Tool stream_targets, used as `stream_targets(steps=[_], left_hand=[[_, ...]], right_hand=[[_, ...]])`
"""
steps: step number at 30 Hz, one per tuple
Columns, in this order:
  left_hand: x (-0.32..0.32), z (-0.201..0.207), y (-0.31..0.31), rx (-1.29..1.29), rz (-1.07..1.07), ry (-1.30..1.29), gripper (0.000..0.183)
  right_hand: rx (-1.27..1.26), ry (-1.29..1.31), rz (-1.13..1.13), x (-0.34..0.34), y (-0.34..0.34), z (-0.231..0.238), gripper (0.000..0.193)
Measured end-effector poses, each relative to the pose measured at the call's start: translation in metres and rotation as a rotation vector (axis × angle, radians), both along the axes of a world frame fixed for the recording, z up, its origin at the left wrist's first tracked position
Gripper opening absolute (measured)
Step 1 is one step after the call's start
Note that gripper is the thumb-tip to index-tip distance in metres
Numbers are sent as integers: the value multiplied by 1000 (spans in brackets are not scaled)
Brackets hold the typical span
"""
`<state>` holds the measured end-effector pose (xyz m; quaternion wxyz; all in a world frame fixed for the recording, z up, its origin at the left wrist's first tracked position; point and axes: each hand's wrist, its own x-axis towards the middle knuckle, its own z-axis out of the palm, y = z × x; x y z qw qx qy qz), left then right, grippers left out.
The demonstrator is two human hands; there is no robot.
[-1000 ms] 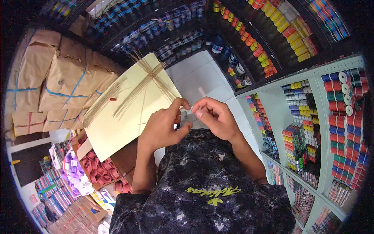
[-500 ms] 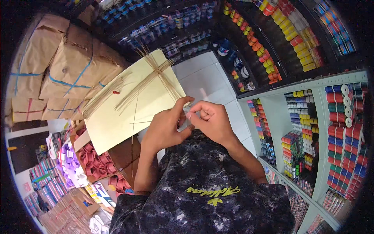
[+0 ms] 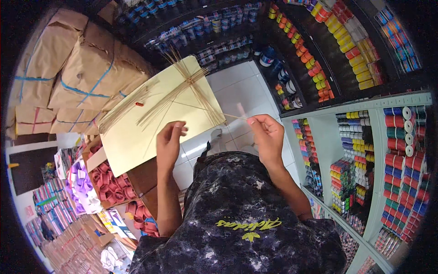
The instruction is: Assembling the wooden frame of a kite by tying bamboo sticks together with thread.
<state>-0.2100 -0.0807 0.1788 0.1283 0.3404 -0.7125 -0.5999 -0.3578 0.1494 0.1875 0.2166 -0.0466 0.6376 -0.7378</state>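
My right hand is closed in a pinch on the end of a thin tan stick. The stick runs leftward from the fingertips over the corner of a pale yellow board. To the left, my left hand is raised at the board's near edge, its thumb and fingers loosely curled and a little apart. Nothing shows between them. Across the board lies a crossed bundle of thin tan sticks, with a looser bundle at its left side. A small red object rests between the bundles.
Brown paper-wrapped packages tied with blue cord are stacked at the left. Below the board stands a box of pinkish-red rolls. Shelves of colourful spools line the right side. White floor tiles show beyond the board.
My hands were close together and have moved apart, the left one leftward and the right one rightward. The stick now stretches left from my right hand.
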Motion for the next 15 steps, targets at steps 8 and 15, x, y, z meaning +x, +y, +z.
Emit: stream_targets(steps=[8, 15], left_hand=[[-57, -25, -19, 591, 340, 268, 51], [-78, -3, -52, 480, 451, 502, 35]], right_hand=[[-125, -155, -17, 4, 18, -5, 13], [61, 30, 13, 10, 46, -21, 13]])
